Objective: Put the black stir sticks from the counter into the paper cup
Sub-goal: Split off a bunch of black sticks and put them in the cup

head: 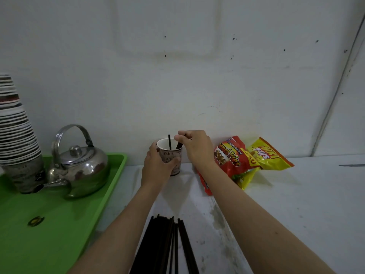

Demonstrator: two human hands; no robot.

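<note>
A printed paper cup (173,155) stands on the white counter against the wall. My left hand (158,165) wraps around its left side. One black stir stick (169,142) stands upright inside it. My right hand (194,148) hovers over the cup's right rim, fingers pinched on a second dark stick (179,145) that leans into the cup. A bundle of several black stir sticks (167,246) lies on the counter near the front edge, between my forearms.
A green tray (59,224) on the left holds a steel kettle (79,165) and a tall stack of paper cups (15,135). Two snack bags, red (231,159) and yellow (268,155), lean against the wall right of the cup.
</note>
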